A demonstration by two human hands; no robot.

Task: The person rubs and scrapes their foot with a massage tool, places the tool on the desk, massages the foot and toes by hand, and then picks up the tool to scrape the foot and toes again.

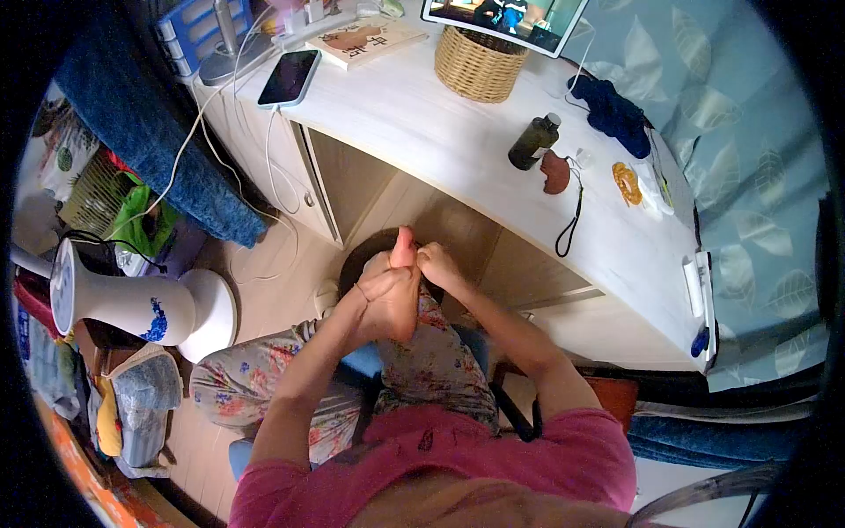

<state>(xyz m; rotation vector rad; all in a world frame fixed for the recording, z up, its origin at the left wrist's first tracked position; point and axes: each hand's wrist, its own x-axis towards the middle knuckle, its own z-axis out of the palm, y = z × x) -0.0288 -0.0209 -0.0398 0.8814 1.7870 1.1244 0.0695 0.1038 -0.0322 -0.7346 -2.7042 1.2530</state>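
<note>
I sit with one bare foot (398,304) drawn up over my knee in floral trousers (440,370). The foot's sole is turned up and its big toe points toward the desk. My left hand (377,283) wraps around the foot from the left and holds it. My right hand (437,264) is curled against the toes on the right side. Whether its fingers pinch a toe or hold some small thing is hidden.
A white desk (458,150) stands ahead with a dark bottle (533,143), a wicker basket (478,63), a phone (289,77), a tablet (503,18) and a blue cloth (616,114). At the left stand a white vase-shaped object (132,304) and a hanging blue fabric (150,132).
</note>
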